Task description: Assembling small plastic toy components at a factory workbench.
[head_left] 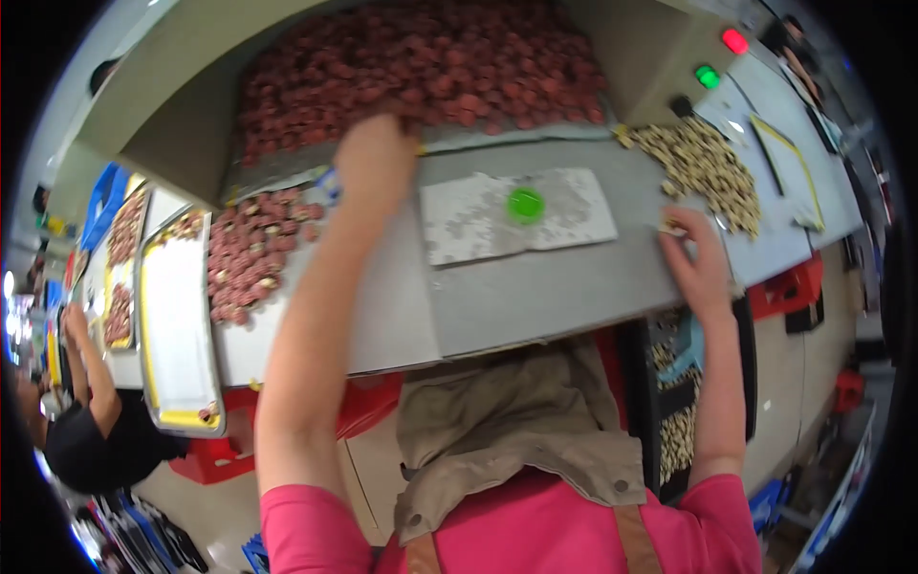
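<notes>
My left hand (375, 163) reaches to the near edge of a big heap of small dark-red round pieces (430, 67) in the hooded bay. Its fingertips blend into the heap and are blurred. On the right, my right hand (700, 258) is closed, thumb and finger pinched on a small pale-yellow piece (672, 228). It is just in front of a pile of similar pale-yellow pieces (698, 167). Between my hands lies a white, grey-smudged board (574, 225) with a bright green round thing (526, 205) on it.
Left of my forearm lie red pieces with pale parts (251, 253), beside a yellow-rimmed white tray (180, 325). Red and green buttons (734, 41) sit on the bay's right post. Below the table's right edge, black crates (679, 421) hold pale pieces. Another person (96, 421) works at far left.
</notes>
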{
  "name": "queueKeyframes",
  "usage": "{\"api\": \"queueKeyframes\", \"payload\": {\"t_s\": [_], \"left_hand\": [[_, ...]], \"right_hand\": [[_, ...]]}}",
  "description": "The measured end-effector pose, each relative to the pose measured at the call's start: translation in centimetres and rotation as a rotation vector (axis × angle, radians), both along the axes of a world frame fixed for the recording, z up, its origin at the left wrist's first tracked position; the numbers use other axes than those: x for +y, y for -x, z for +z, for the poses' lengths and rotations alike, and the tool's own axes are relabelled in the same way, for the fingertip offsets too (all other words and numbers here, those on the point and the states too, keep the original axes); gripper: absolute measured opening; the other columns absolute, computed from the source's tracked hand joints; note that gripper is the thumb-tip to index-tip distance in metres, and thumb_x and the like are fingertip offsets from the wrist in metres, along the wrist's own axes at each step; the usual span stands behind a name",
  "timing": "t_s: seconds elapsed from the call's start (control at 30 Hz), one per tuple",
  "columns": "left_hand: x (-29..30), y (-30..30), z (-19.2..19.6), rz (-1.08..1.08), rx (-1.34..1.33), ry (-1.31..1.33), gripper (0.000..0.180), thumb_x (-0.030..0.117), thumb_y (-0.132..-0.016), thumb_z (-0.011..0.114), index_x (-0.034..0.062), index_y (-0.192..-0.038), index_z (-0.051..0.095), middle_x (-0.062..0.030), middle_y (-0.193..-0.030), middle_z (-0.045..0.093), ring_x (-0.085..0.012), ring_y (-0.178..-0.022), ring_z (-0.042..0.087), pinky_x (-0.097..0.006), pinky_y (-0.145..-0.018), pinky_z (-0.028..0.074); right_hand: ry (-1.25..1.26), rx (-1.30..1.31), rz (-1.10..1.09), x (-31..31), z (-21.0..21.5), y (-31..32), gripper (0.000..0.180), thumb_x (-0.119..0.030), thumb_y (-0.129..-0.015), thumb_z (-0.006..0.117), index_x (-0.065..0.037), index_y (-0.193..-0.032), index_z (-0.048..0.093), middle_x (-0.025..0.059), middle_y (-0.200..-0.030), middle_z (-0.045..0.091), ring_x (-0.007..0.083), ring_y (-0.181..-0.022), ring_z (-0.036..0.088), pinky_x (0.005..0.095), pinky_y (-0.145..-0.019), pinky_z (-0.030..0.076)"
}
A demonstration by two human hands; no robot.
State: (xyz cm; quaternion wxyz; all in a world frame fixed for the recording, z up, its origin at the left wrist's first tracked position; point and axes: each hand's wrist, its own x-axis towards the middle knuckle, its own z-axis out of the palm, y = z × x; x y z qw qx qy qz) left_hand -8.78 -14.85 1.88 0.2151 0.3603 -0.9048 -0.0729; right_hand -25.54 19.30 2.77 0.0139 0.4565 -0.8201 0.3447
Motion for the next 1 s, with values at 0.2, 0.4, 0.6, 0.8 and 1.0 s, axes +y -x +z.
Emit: {"api": "queueKeyframes", "payload": {"t_s": [0.2,0.4,0.6,0.8,1.0], "left_hand": [[-0.5,-1.4,1.2,-0.192,0.134,-0.010,0.026,0.022,-0.083,0.059,-0.0003,-0.097,0.061,-0.0217,-0.087,0.063,-0.0374,-0.082,0.061,-0.043,-0.073,0.047],[2.4,-3.5,1.4,-0.230,0.255,0.026,0.027,0.015,-0.088,0.055,0.0015,-0.111,0.057,-0.0144,-0.104,0.061,-0.0273,-0.091,0.059,-0.035,-0.077,0.046],[10.6,-6.9,3.0,-0.196,0.794,-1.243,0.032,0.018,-0.096,0.048,0.0025,-0.123,0.050,-0.0008,-0.103,0.057,-0.0075,-0.090,0.053,-0.023,-0.078,0.044],[15.4,-6.8,0.2,-0.374,0.976,-1.707,0.033,0.017,-0.094,0.053,0.0018,-0.123,0.049,-0.0005,-0.104,0.057,-0.0073,-0.092,0.053,-0.022,-0.082,0.044],[15.8,-7.1,-0.4,-0.390,0.990,-1.742,0.035,0.013,-0.093,0.052,0.0015,-0.126,0.045,-0.0022,-0.107,0.057,-0.0101,-0.094,0.057,-0.023,-0.083,0.048]], "right_hand": [[0.012,-0.109,0.105,-0.1,0.4,-1.1,0.030,-0.005,-0.082,0.062,-0.007,-0.112,0.057,0.0082,-0.102,0.058,0.0174,-0.089,0.058,0.0282,-0.077,0.047],[0.048,-0.121,0.101,0.4,0.5,-0.9,0.032,-0.006,-0.082,0.062,-0.007,-0.114,0.056,0.0073,-0.100,0.057,0.0182,-0.088,0.057,0.0285,-0.078,0.047],[-0.036,-0.062,0.110,0.0,0.4,-0.5,0.028,-0.006,-0.082,0.061,-0.006,-0.110,0.057,0.0063,-0.097,0.057,0.0187,-0.084,0.058,0.0281,-0.077,0.047],[-0.066,-0.099,0.102,-1.2,0.7,-0.8,0.017,-0.006,-0.083,0.062,-0.003,-0.099,0.058,0.0062,-0.095,0.056,0.0168,-0.079,0.058,0.0276,-0.074,0.048],[0.050,-0.032,-0.007,-0.6,-0.7,-2.2,0.019,-0.008,-0.082,0.064,-0.004,-0.099,0.058,0.0069,-0.091,0.055,0.0160,-0.078,0.057,0.0274,-0.071,0.047]]}}
